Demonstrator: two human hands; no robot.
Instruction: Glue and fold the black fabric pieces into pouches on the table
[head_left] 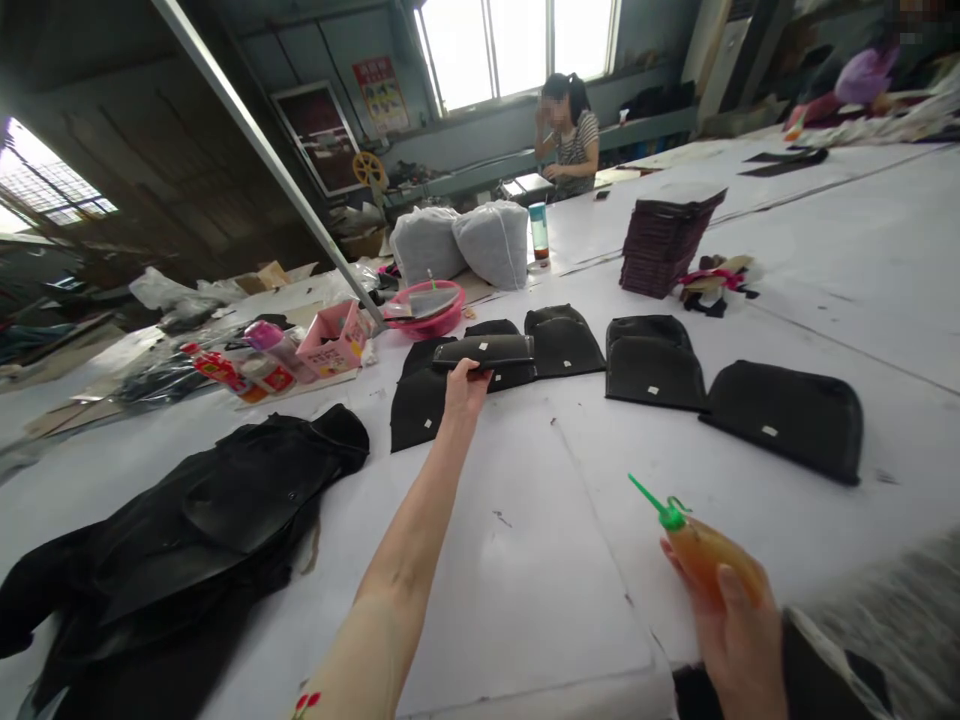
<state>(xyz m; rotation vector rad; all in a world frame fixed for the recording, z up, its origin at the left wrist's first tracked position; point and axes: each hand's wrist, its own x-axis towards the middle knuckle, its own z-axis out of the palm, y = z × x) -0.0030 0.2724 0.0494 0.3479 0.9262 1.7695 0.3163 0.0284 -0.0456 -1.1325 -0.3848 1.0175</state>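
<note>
Fingers of my left hand (466, 388) are closed on the near edge of a black leather-like piece (484, 350), raised above other black pieces on the table. My right hand (731, 620) is wrapped round a squeeze bottle (716, 560) of amber liquid, its thin green nozzle pointing up and left. Similar flat black pieces with small white marks lie in a curved row: one at the left (420, 415), one behind (564, 340), one right of the middle (652, 362) and one at the far right (787, 415).
A heap of black material (217, 510) covers the table's left. Behind stand a pink basin (427, 325), a pink box (335, 340), bottles (217, 370), white sacks (491, 245) and a dark stack (664, 245). A slanting metal pole (277, 165) rises there. A person (574, 140) sits across the table.
</note>
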